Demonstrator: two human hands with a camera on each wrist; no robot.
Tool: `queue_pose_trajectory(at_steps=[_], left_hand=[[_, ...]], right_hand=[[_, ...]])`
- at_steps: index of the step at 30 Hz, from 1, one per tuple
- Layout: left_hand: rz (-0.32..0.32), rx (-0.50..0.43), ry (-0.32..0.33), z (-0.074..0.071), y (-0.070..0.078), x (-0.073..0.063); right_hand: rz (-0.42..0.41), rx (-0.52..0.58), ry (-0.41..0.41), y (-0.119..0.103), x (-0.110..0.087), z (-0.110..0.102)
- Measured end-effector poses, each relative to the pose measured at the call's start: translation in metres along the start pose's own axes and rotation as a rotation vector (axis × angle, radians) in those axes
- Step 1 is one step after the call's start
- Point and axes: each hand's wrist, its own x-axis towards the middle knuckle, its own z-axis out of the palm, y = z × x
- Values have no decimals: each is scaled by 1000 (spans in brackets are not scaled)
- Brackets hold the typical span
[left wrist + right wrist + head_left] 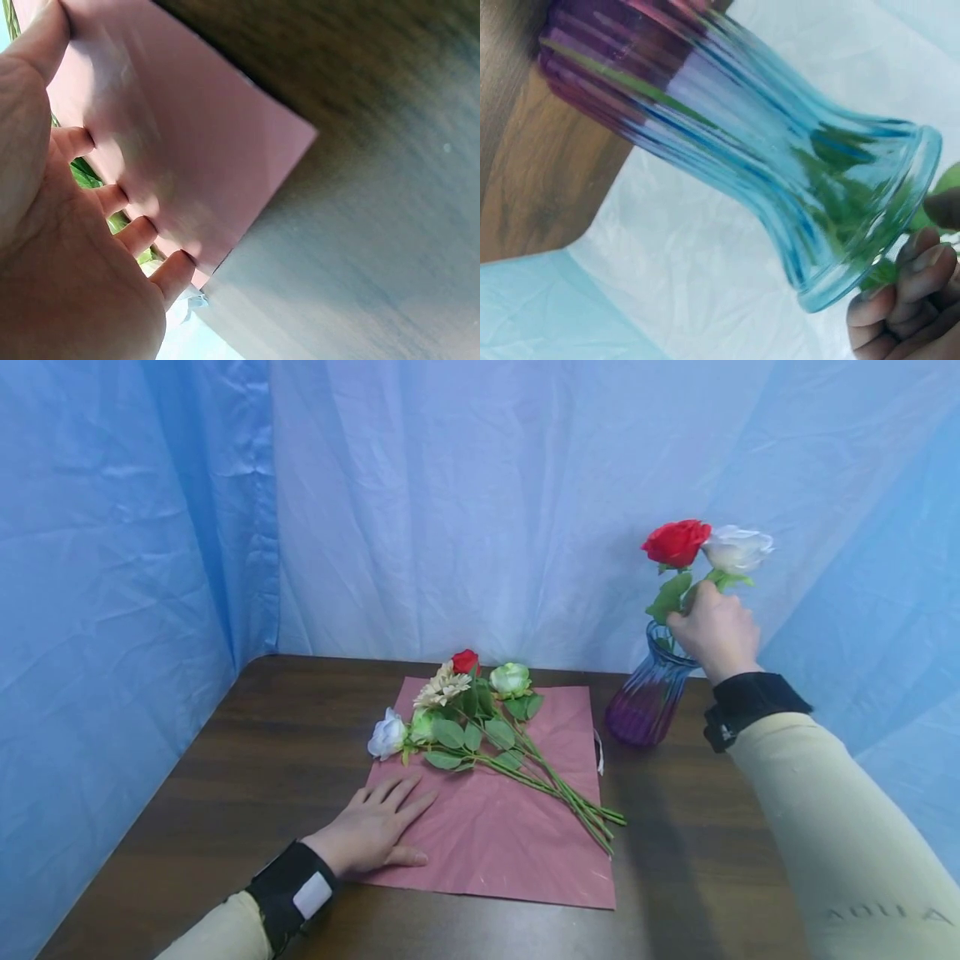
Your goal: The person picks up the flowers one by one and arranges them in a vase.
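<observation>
My right hand (pixel 717 631) is just above the mouth of a ribbed glass vase (pixel 647 706), blue at the top and purple at the base. Its curled fingers grip the white rose (pixel 738 550) below the bloom. A red rose (pixel 677 542) stands close beside it; whether the hand also touches its stem I cannot tell. In the right wrist view a green stem (pixel 622 77) and leaves (pixel 847 191) show through the glass. With fingers spread, my left hand (pixel 375 829) rests on a pink wrapping sheet (pixel 480 852), near its front left part.
On the sheet lie several flowers: a white rose (pixel 387 734), a cream flower (pixel 442 685), a red rose (pixel 465 662) and greenish roses (pixel 510 679). Their stems (pixel 577 802) cross toward the right edge. Blue-white curtains (pixel 450 527) surround the dark wooden table (pixel 225 777).
</observation>
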Motion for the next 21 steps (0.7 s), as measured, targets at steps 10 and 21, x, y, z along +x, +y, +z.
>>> queue_pose_trajectory(at_steps=[10, 21], left_hand=[[-5, -5, 0, -2, 2, -1], [-9, -9, -9, -2, 1, -1]], right_hand=[[-119, 30, 81, -25, -17, 4], [-365, -1, 127, -62, -37, 20]])
